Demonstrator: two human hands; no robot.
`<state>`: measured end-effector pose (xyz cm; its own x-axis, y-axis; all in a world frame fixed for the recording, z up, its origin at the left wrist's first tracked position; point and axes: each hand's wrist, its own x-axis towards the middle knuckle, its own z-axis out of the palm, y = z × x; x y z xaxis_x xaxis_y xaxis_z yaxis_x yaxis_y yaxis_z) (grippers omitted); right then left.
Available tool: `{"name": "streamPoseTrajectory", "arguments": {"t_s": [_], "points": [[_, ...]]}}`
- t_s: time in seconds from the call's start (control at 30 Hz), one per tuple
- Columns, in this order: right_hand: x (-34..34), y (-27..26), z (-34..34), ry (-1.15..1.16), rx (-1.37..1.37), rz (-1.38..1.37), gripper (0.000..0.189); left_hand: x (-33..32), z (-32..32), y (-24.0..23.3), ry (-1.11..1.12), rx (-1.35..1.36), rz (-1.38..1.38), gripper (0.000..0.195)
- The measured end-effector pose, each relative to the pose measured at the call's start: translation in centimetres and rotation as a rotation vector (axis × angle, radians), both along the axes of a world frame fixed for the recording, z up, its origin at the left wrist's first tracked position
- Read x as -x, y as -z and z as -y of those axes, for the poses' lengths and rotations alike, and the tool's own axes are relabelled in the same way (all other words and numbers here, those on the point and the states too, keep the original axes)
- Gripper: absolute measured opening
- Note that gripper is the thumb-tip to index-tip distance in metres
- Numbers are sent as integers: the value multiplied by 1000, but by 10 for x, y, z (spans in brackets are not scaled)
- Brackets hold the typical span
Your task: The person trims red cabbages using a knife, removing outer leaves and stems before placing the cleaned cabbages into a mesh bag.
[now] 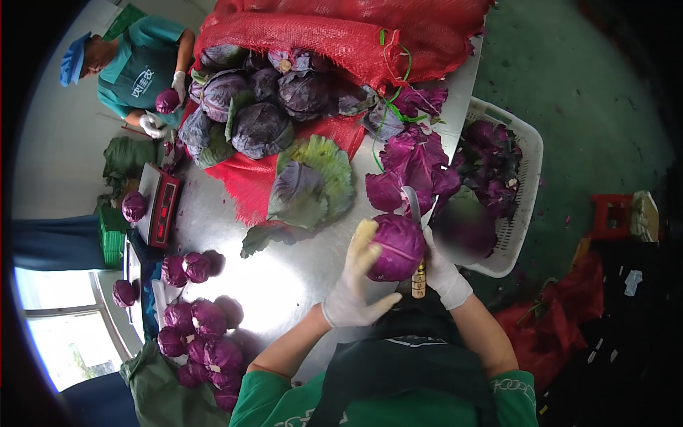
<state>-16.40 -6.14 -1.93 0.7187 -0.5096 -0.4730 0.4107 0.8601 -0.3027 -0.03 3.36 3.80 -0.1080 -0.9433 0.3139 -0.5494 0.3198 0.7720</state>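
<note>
A trimmed purple cabbage head (396, 247) is between my gloved hands near the table's front edge. My left hand (358, 283) has its fingers spread along the cabbage's left side. My right hand (442, 272), also in a white glove, is at the cabbage's right side with a knife; the knife's wooden handle (419, 283) shows below the cabbage and its curved blade (412, 203) above. Loose purple leaves (413, 160) lie just beyond. Untrimmed cabbages (261, 129) spill from a red mesh sack (299, 32). A large outer leaf (315, 181) lies on the metal table (256, 283).
At the right, a white plastic basket (528, 176) holds leaves and a blurred dark round shape. Trimmed cabbages (208, 320) are grouped at the left, near a red scale (164, 208). A co-worker (139, 74) stands across the table, holding a small cabbage. Red sacking (560, 320) lies low at the right.
</note>
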Motion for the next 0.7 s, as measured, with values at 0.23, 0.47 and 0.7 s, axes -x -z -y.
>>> {"name": "streamPoseTrajectory", "arguments": {"t_s": [0.23, 0.47, 0.7], "points": [[20, 25, -6, 10, 285, -93, 45, -44, 35, 6, -348, -59, 132, 77], [65, 23, -23, 62, 337, -158, 53, 2, 98, 78, 0, -210, 1022, 75], [107, 60, -22, 92, 583, -303, 74, 3, 127, 120, 91, 149, 1127, 43]]}}
